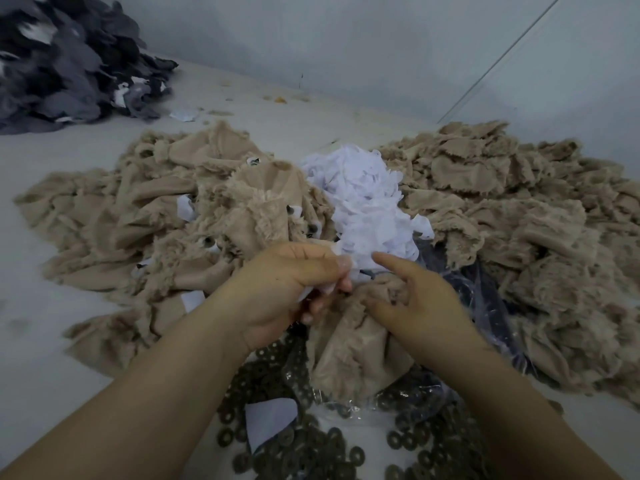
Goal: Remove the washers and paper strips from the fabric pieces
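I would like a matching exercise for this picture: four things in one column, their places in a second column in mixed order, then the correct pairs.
Things:
1. white paper heap
2. dark washers
3. grey fabric pile
4. tan fabric piece

Places:
A. far left corner
B. between the two tan fabric heaps
C. nearest the camera, under the forearms
D. held in both hands

Pairs: 1-B, 2-C, 3-A, 4-D

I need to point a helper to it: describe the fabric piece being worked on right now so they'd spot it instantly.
Start at the white paper heap in the middle. Just below it, both hands hold one tan fabric piece draped over the dark washers. Unlike the piled pieces, it's lifted.
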Demonstrator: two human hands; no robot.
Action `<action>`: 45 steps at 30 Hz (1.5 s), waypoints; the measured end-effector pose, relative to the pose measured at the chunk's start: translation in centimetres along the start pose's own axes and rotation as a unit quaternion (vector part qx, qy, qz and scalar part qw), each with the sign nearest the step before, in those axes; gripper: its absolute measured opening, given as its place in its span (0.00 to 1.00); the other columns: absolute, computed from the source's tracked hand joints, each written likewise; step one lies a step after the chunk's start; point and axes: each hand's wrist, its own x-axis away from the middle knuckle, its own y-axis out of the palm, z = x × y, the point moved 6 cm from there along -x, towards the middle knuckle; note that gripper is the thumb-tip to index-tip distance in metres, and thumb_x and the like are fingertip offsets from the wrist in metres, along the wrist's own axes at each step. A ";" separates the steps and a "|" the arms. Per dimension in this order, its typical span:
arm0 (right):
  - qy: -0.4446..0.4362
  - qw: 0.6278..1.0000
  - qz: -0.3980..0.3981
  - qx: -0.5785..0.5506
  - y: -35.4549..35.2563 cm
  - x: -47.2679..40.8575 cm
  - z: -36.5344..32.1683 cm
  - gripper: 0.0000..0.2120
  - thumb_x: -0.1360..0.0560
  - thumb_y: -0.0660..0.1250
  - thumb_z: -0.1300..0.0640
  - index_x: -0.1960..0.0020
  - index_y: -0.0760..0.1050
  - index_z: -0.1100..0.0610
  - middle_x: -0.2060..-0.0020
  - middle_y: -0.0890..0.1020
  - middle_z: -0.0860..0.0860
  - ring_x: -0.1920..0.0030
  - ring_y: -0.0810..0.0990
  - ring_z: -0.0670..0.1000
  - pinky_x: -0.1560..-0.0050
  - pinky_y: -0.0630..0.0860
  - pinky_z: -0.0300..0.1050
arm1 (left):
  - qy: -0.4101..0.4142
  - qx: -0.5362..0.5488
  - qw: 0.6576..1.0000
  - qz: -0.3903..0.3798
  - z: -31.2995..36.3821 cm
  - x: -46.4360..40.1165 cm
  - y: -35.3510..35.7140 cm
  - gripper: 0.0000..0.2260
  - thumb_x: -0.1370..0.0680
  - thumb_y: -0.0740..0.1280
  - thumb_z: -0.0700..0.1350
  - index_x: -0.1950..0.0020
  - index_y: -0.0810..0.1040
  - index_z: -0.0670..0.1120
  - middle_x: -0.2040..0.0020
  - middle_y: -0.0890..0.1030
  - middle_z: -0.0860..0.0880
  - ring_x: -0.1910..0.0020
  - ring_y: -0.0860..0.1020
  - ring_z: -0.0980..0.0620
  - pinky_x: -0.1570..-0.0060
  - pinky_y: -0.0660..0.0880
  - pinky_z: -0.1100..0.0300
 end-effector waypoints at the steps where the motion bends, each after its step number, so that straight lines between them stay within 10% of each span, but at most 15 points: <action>1: 0.008 0.999 0.013 -0.029 -0.1 0.5 0.1 0.26 0.26 0.74 0.56 0.31 0.73 0.44 0.50 0.80 0.41 0.58 0.82 0.43 0.60 0.75 0.34 | -0.007 0.003 1.000 0.013 -0.4 0.1 0.1 0.11 0.31 0.70 0.50 0.64 0.83 0.43 0.72 0.69 0.47 0.74 0.65 0.52 0.75 0.59 0.62; 6: 0.053 0.987 -0.008 -0.148 1.0 2.2 0.8 0.19 0.29 0.75 0.62 0.40 0.78 0.50 0.50 0.85 0.50 0.51 0.85 0.49 0.45 0.81 0.55 | 0.013 0.036 0.999 0.021 -1.0 0.7 1.4 0.16 0.31 0.70 0.55 0.56 0.86 0.42 0.76 0.66 0.48 0.78 0.62 0.52 0.75 0.55 0.63; 12: 0.060 0.969 -0.002 -0.240 2.0 3.3 1.1 0.14 0.28 0.73 0.67 0.44 0.81 0.56 0.55 0.87 0.52 0.52 0.86 0.52 0.45 0.82 0.57 | 0.023 0.017 1.000 -0.013 -1.5 1.0 2.8 0.09 0.20 0.64 0.37 0.56 0.81 0.36 0.71 0.67 0.44 0.77 0.63 0.52 0.78 0.59 0.64; 18: 0.049 0.976 0.063 -0.200 1.3 3.3 1.7 0.18 0.28 0.76 0.61 0.43 0.78 0.46 0.51 0.84 0.45 0.57 0.83 0.39 0.55 0.82 0.37 | 0.015 0.032 0.998 0.054 -2.5 1.1 1.0 0.10 0.24 0.68 0.33 0.47 0.71 0.42 0.75 0.73 0.43 0.80 0.68 0.49 0.79 0.64 0.63; 23: -0.026 0.986 0.062 -0.154 1.5 3.3 1.3 0.26 0.26 0.74 0.59 0.32 0.73 0.41 0.66 0.69 0.37 0.76 0.73 0.36 0.76 0.67 0.27 | 0.054 0.029 0.997 0.051 -2.8 0.9 0.9 0.08 0.23 0.68 0.34 0.58 0.71 0.41 0.74 0.75 0.41 0.80 0.71 0.47 0.80 0.69 0.61; 29: -0.121 0.984 0.097 -0.089 1.3 4.1 -0.4 0.30 0.27 0.74 0.64 0.43 0.73 0.30 0.61 0.86 0.43 0.57 0.83 0.46 0.62 0.73 0.23 | 0.066 0.095 0.992 -0.043 -2.7 1.1 1.6 0.05 0.22 0.62 0.30 0.50 0.76 0.33 0.62 0.80 0.34 0.70 0.77 0.42 0.72 0.76 0.55; 32: -0.133 0.978 0.123 -0.104 1.2 4.3 -0.3 0.22 0.27 0.74 0.65 0.45 0.79 0.39 0.69 0.80 0.31 0.65 0.81 0.37 0.65 0.71 0.23 | 0.075 0.096 0.992 -0.033 -2.5 1.0 1.3 0.06 0.24 0.64 0.30 0.48 0.76 0.34 0.61 0.80 0.34 0.72 0.76 0.43 0.75 0.75 0.57; 38: -0.125 0.977 0.131 -0.114 1.2 4.1 0.0 0.13 0.27 0.75 0.63 0.51 0.85 0.44 0.67 0.83 0.34 0.67 0.81 0.37 0.65 0.73 0.25 | 0.200 -0.245 0.940 0.129 -1.5 1.4 -0.3 0.12 0.27 0.71 0.31 0.46 0.80 0.43 0.56 0.77 0.45 0.70 0.73 0.49 0.68 0.72 0.61; 45: -0.136 0.978 0.129 -0.095 1.2 4.1 -0.2 0.10 0.28 0.76 0.63 0.50 0.86 0.50 0.60 0.84 0.36 0.56 0.83 0.35 0.56 0.74 0.24 | 0.288 -0.334 0.896 0.064 -0.6 1.5 1.1 0.08 0.26 0.74 0.38 0.47 0.85 0.42 0.48 0.81 0.47 0.46 0.77 0.52 0.47 0.75 0.54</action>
